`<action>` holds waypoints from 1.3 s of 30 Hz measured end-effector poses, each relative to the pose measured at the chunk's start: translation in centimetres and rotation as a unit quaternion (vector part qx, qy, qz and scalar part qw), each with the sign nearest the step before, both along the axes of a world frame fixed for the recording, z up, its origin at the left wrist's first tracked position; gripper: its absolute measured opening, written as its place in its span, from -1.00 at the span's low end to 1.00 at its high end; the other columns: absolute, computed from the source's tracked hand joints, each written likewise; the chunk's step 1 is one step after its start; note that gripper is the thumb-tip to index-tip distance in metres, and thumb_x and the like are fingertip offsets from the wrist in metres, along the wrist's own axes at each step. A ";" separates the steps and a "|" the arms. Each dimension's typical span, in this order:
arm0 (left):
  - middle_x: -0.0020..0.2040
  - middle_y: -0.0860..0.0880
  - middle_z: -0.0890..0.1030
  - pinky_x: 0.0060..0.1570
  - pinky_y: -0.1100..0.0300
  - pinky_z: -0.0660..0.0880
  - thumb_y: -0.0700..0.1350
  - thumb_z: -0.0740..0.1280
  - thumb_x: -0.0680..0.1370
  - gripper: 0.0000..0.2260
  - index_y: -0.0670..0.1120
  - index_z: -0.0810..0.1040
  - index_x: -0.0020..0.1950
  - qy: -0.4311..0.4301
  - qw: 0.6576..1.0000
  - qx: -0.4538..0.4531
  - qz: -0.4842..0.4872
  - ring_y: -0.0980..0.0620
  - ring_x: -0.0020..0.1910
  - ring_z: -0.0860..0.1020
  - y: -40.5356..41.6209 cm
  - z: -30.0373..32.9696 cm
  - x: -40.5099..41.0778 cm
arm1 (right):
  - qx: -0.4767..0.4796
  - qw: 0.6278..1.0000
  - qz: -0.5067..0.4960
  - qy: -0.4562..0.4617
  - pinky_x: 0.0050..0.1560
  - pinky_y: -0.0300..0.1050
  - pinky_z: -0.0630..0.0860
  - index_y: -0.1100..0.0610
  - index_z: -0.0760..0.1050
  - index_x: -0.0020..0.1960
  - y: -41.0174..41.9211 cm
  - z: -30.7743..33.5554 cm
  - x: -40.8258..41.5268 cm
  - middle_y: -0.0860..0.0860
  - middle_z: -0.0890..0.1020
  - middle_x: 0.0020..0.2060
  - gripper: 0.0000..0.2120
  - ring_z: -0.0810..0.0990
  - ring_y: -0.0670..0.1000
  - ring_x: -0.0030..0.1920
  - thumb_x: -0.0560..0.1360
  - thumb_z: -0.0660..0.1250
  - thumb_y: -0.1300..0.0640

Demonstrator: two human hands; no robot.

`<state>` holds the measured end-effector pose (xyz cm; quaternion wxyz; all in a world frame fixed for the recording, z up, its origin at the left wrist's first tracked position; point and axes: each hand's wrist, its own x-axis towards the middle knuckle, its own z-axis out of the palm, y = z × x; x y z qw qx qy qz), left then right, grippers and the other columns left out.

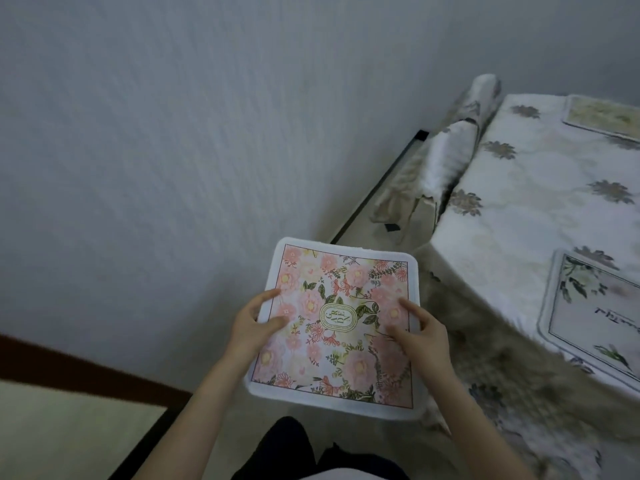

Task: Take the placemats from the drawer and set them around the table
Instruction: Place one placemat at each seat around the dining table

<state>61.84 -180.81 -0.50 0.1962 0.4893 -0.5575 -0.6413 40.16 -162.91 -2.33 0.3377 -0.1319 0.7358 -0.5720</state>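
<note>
Both hands (pixel 254 323) hold a pink floral, white-bordered placemat (pixel 336 327).

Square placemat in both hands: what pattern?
Pink floral placemat, white border, green leaves; head view.

The pink floral placemat (pixel 334 323) looks like soft matt cloth with a fuzzy white border. A matt printed cloth (pixel 526 188) covers the tabletop. The wall (pixel 156 133) is finely textured.

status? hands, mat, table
Left hand and right hand grip pink floral placemat, airborne. Two placemats already on table. Nothing blocking.
</note>
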 end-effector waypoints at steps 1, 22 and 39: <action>0.08 0.03 0.60 -0.24 0.03 0.64 -0.32 0.42 0.46 -0.58 0.03 0.53 0.24 -0.001 1.000 0.004 -0.018 -0.06 -0.15 0.69 -1.4 -0.2 -1.4 | 0.000 1.000 -0.016 0.000 -0.31 -0.35 0.56 0.06 0.49 0.30 -0.6 -0.1 -0.9 0.01 0.60 0.04 -0.48 0.64 -0.11 -0.11 0.39 0.47 0.34; 0.10 0.01 0.61 -0.24 0.23 0.60 -0.31 0.43 0.46 -0.59 0.04 0.54 0.22 0.055 0.880 0.021 -0.471 0.07 -0.13 0.67 -12.5 -0.9 -35.7 | 0.057 0.877 -0.477 0.009 -0.11 0.12 0.62 0.05 0.51 0.30 -2.2 1.6 -11.9 -0.24 0.55 -0.19 -0.49 0.62 0.32 -0.07 0.41 0.44 0.38; 0.26 0.07 0.51 0.01 0.20 0.58 -0.27 0.42 0.48 -0.58 0.14 0.52 0.23 0.022 0.901 -0.042 -0.431 0.07 0.17 0.54 -6.9 -4.6 -58.5 | 0.103 0.916 -0.387 0.022 -0.46 -0.28 0.50 0.05 0.50 0.31 3.5 -1.3 -39.6 0.03 0.53 0.27 -0.46 0.49 -0.16 -0.50 0.38 0.45 0.35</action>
